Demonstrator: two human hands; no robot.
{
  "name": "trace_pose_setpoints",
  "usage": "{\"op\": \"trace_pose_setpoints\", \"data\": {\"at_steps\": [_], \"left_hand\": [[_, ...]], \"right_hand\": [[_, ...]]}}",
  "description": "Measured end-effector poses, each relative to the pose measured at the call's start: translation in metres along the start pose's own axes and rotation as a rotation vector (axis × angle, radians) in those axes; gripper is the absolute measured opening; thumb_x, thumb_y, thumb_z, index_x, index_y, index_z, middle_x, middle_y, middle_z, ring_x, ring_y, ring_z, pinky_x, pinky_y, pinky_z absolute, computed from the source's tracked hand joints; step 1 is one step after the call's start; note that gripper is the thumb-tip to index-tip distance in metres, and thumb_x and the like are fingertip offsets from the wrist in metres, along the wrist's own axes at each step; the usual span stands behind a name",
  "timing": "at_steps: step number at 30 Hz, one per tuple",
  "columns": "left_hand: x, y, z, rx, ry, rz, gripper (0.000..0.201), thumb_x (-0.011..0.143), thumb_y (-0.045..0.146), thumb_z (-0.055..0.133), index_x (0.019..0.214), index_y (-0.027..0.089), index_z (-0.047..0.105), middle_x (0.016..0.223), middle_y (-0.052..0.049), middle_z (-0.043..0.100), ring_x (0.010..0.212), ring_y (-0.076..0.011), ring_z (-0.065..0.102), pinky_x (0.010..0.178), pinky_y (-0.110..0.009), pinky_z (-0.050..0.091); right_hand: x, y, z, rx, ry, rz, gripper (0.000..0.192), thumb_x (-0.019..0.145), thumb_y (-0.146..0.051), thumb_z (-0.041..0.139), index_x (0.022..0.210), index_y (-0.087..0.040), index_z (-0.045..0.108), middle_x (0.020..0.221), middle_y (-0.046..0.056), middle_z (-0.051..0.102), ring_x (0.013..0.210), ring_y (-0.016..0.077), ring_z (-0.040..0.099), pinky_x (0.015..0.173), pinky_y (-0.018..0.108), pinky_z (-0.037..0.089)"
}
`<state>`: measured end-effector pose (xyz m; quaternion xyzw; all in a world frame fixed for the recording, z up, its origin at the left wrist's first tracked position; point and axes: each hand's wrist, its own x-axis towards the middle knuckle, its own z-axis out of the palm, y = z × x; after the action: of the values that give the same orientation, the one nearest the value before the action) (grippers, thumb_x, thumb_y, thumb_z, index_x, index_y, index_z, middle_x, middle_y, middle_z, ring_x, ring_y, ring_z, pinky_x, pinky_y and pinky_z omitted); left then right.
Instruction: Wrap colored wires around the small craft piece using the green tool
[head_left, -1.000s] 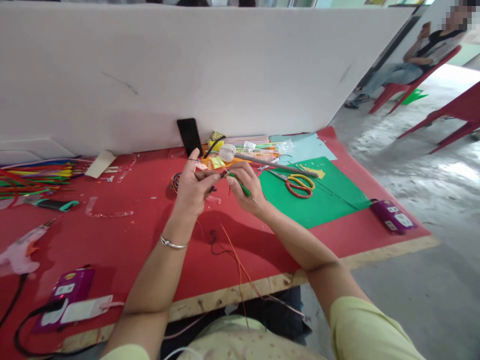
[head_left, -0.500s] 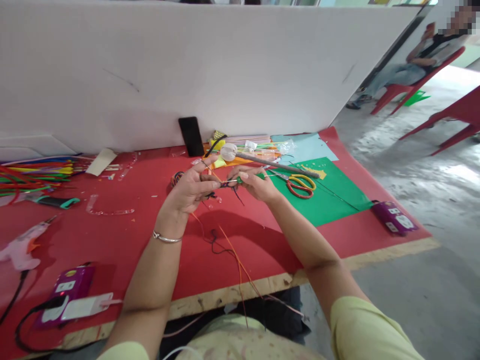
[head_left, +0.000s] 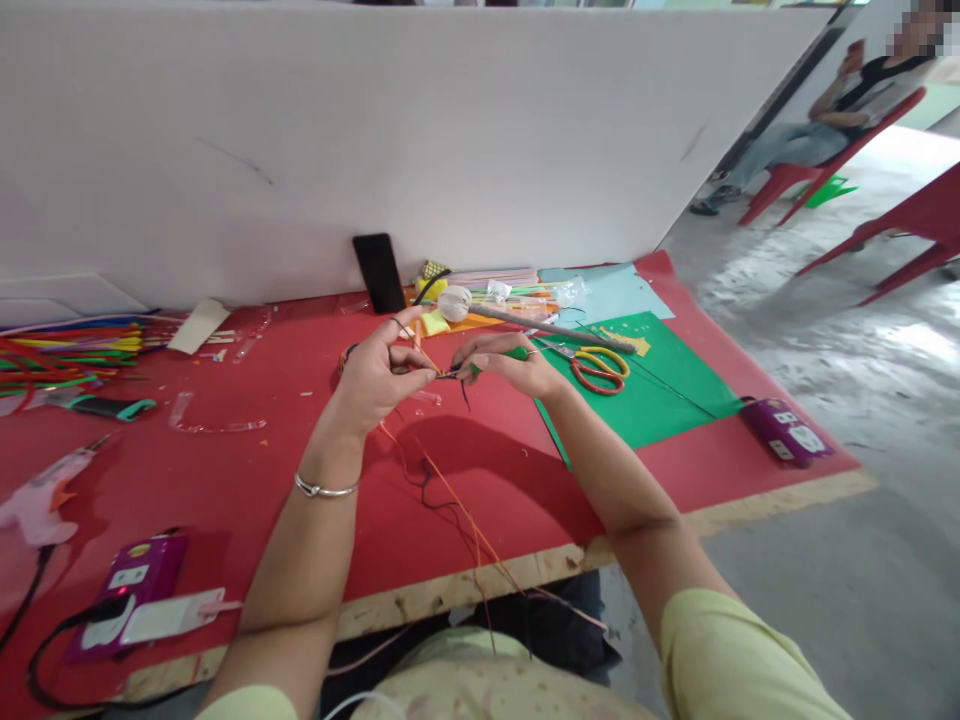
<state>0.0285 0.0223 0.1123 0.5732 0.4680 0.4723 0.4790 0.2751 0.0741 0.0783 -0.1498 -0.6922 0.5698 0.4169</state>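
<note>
The left hand (head_left: pixel 382 372) pinches thin orange and black threads (head_left: pixel 450 490). The right hand (head_left: pixel 510 365) grips a green crochet hook (head_left: pixel 496 359). Scissors (head_left: pixel 596 368) lie just right of the hands.

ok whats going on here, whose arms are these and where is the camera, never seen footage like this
The camera sits on a person's head and looks down, so the two arms are the wearer's own. There is no machine. The left hand and right hand meet over a red table, pinching thin orange and black wires between the fingers; the right hand also holds a green-handled tool. The wires trail down toward the table edge. Nearby lie scissors on green paper, a phone leaning on the white board, and a glue gun at far left. Another person sits in the background.
</note>
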Motion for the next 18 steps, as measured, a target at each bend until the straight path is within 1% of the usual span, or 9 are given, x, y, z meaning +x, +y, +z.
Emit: {"op": "trace_pose_setpoints", "data": {"at_steps": [3,6,9,11,13,15,16,18], "left_hand": [[-0.001,0.002,0.000,0.086,0.021,0.023,0.100,0.072,0.016,0.091,0.166,0.018,0.058,0.077,-0.001,0.080,0.059,-0.0120,0.059,0.056,-0.024,0.042],[0.000,0.000,0.001,0.167,0.078,0.059,0.099,0.072,0.016,0.090,0.166,0.018,0.059,0.078,-0.001,0.080,0.056,-0.0114,0.057,0.054,-0.023,0.041],[0.001,-0.004,0.001,0.233,0.142,0.094,0.098,0.073,0.015,0.089,0.166,0.018,0.059,0.078,-0.001,0.081,0.054,-0.0106,0.054,0.053,-0.023,0.040],[0.002,-0.007,0.001,0.245,0.183,0.112,0.098,0.073,0.015,0.089,0.166,0.019,0.059,0.080,-0.002,0.082,0.054,-0.0099,0.054,0.053,-0.022,0.039],[0.003,-0.008,0.002,0.203,0.226,0.120,0.100,0.073,0.014,0.091,0.167,0.019,0.058,0.082,-0.003,0.083,0.057,-0.0100,0.056,0.054,-0.020,0.041],[0.004,-0.006,0.004,0.082,0.250,0.106,0.103,0.071,0.015,0.094,0.167,0.020,0.056,0.083,-0.002,0.083,0.059,-0.0099,0.058,0.055,-0.019,0.042],[0.004,-0.005,0.004,-0.010,0.239,0.081,0.105,0.070,0.017,0.096,0.167,0.021,0.056,0.083,-0.002,0.082,0.057,-0.0091,0.057,0.053,-0.019,0.041],[0.004,-0.002,0.005,-0.221,0.164,-0.005,0.107,0.068,0.019,0.099,0.165,0.022,0.055,0.081,0.001,0.079,0.049,-0.0058,0.048,0.046,-0.018,0.032]], "right_hand": [[-0.001,-0.002,0.003,-0.045,0.022,-0.010,0.033,0.104,-0.044,0.080,0.094,-0.014,0.088,0.097,0.009,0.083,0.079,0.0151,0.077,0.078,0.029,0.066],[-0.001,-0.001,0.005,-0.144,0.040,-0.054,0.033,0.107,-0.043,0.076,0.096,-0.014,0.087,0.096,0.009,0.083,0.082,0.0157,0.078,0.080,0.029,0.065],[-0.001,0.000,0.009,-0.322,0.080,-0.138,0.037,0.111,-0.043,0.070,0.094,-0.015,0.085,0.102,0.011,0.083,0.090,0.0177,0.078,0.083,0.030,0.066],[0.000,0.001,0.013,-0.471,0.104,-0.230,0.038,0.114,-0.042,0.064,0.095,-0.017,0.085,0.107,0.012,0.083,0.096,0.0193,0.079,0.087,0.033,0.067],[0.000,0.004,0.019,-0.631,0.123,-0.338,0.034,0.116,-0.037,0.060,0.102,-0.018,0.084,0.112,0.013,0.083,0.102,0.0206,0.080,0.092,0.035,0.067],[0.000,0.008,0.027,-0.814,0.154,-0.446,0.028,0.116,-0.032,0.058,0.112,-0.018,0.082,0.117,0.015,0.082,0.108,0.0225,0.080,0.097,0.039,0.068],[0.000,0.010,0.030,-0.907,0.176,-0.500,0.025,0.115,-0.029,0.059,0.117,-0.017,0.081,0.120,0.016,0.081,0.110,0.0238,0.080,0.099,0.041,0.069],[-0.002,0.015,0.037,-1.062,0.220,-0.594,0.022,0.114,-0.026,0.061,0.124,-0.015,0.077,0.122,0.019,0.079,0.114,0.0265,0.079,0.101,0.044,0.069]]}}
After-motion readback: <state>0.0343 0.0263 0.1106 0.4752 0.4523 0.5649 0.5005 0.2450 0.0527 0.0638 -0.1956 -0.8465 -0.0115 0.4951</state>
